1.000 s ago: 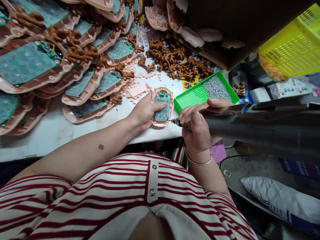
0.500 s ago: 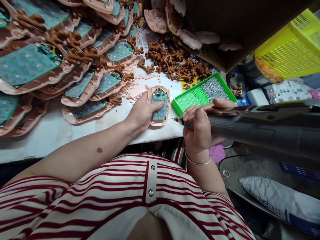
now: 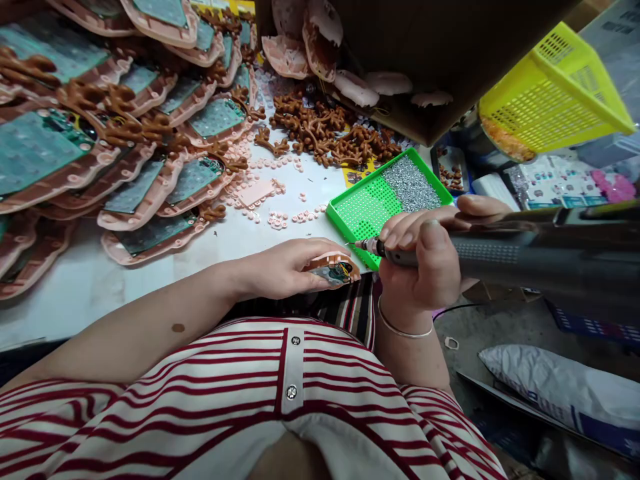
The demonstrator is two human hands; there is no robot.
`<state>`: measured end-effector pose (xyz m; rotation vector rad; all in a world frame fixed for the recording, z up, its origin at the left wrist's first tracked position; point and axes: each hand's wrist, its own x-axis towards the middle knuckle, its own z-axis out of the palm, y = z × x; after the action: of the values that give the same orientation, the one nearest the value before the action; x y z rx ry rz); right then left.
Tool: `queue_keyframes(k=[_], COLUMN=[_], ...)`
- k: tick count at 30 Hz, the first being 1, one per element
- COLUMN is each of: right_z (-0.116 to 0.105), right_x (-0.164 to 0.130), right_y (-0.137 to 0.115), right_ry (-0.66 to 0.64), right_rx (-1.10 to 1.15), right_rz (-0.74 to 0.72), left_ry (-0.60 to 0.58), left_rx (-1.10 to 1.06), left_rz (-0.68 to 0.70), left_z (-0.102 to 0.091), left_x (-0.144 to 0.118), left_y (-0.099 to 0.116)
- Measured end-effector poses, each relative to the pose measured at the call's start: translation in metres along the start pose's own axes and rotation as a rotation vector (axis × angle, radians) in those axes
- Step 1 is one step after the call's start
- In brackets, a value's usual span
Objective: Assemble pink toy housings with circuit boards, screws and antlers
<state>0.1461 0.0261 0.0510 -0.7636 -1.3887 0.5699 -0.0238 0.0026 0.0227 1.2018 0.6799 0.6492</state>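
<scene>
My left hand (image 3: 287, 267) grips a pink toy shell with a green circuit board (image 3: 336, 270), tilted at the front edge of the white table (image 3: 90, 287). My right hand (image 3: 430, 263) is wrapped around a dark electric screwdriver (image 3: 525, 257). The screwdriver's bit points left, just above the shell and beside the near corner of a green screw tray (image 3: 370, 203). The tray holds a heap of small silver screws (image 3: 407, 183) in its far half.
Overlapping pink shells with green boards (image 3: 125, 153) cover the left of the table. A pile of brown antler parts (image 3: 330, 133) lies behind the tray, with small pink buttons (image 3: 280, 217) scattered nearby. A yellow basket (image 3: 545, 100) hangs at upper right. A white sack (image 3: 560, 393) lies on the floor.
My left hand has lifted the shell off the table and pulled it toward me, tilting it at the edge. The screwdriver bit has come away from the board and risen slightly.
</scene>
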Motion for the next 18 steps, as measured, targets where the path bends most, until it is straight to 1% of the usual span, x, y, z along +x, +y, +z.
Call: queue_keyframes(k=[2, 5, 7, 9, 11, 14, 16, 18], right_z=[0.002, 0.006, 0.009, 0.01, 0.008, 0.003, -0.001, -0.001], right_x=[0.001, 0.003, 0.004, 0.006, 0.007, 0.008, 0.007, 0.005], right_y=[-0.006, -0.013, -0.016, -0.017, -0.016, -0.015, -0.016, -0.017], right_ry=[0.048, -0.001, -0.024, -0.024, 0.002, 0.043, 0.053, 0.051], right_rx=[0.069, 0.102, 0.164, 0.23, 0.247, 0.148, 0.055, 0.001], right_rz=[-0.094, -0.08, -0.089, -0.104, -0.127, -0.16, -0.171, -0.169], left_ry=[0.01, 0.003, -0.019, -0.031, -0.008, 0.098, 0.233, 0.405], left_rx=[-0.008, -0.03, -0.041, -0.06, -0.092, -0.176, -0.28, -0.395], left_rz=[-0.002, -0.022, -0.054, -0.079, -0.085, -0.086, -0.087, -0.068], left_z=[0.0, 0.0, 0.001, 0.002, 0.001, -0.003, -0.007, -0.01], left_x=[0.0, 0.0, -0.001, -0.002, -0.001, 0.004, 0.009, 0.014], left_y=[-0.001, -0.001, -0.001, -0.002, -0.003, -0.006, -0.009, -0.012])
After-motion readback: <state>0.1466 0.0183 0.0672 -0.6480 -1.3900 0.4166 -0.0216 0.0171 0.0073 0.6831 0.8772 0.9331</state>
